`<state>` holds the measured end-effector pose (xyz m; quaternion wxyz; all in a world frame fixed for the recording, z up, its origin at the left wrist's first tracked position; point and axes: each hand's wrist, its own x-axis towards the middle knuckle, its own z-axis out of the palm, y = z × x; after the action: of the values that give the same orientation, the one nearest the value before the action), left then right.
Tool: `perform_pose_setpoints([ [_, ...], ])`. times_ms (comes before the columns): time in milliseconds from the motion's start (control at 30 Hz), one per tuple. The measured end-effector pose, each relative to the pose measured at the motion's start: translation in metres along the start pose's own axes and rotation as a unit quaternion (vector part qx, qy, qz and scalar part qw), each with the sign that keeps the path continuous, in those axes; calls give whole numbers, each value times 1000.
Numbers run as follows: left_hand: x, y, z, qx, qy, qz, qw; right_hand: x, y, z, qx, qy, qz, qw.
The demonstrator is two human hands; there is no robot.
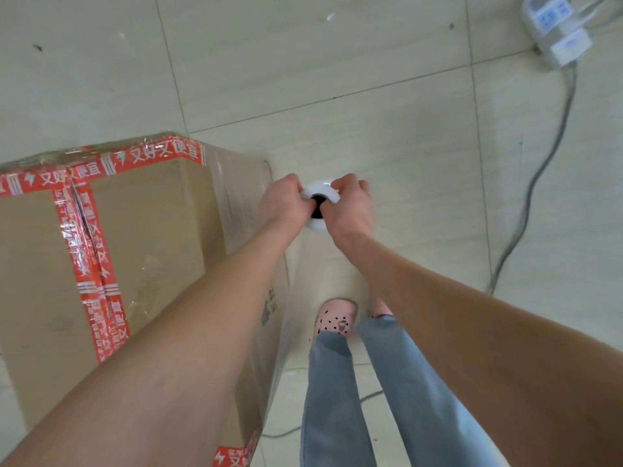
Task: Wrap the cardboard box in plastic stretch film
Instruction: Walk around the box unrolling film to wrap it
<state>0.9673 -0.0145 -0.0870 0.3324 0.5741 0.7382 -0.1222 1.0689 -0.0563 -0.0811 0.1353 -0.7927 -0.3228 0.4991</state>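
A large cardboard box sealed with red printed tape stands on the floor at the left. Clear stretch film lies over its right side and far corner. The film roll, white with a dark core hole, stands upright just right of the box, seen from above. My left hand grips the roll's top rim from the left, fingers curled at the core. My right hand grips the same rim from the right. A sheet of film hangs down below the roll toward my feet.
Pale floor tiles surround the box. A white power strip with plugs lies at the top right, and its grey cable runs down the right side. My legs in jeans and pink shoes stand right of the box.
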Motion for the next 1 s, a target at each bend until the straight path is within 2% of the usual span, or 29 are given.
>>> perform_pose_setpoints([
  [133, 2, 0, -8, -117, 11, -113, 987, 11, -17, 1, 1, -23, 26, 999],
  [200, 3, 1, -12, -136, -7, -148, 980, 18, -25, 1, 3, -38, 16, 999],
  [267, 3, 3, -17, -82, -12, -117, 990, 22, -31, 1, -14, -47, 16, 999],
  [433, 5, 12, -31, 47, 1, 48, 998, 25, -38, 1, -25, -51, 17, 998],
  [567, 16, 14, -39, 96, -2, 80, 992, 27, -44, 2, -47, -61, 7, 997],
  [767, 34, 8, -49, 29, -16, 16, 999, 40, -63, 3, -114, -49, -48, 991],
  [867, 41, 7, -55, -33, 2, -41, 999, 46, -76, 7, -100, -35, -61, 992],
  [1000, 55, 1, -66, -72, 1, -98, 993, 55, -94, 19, -83, -23, -10, 996],
])
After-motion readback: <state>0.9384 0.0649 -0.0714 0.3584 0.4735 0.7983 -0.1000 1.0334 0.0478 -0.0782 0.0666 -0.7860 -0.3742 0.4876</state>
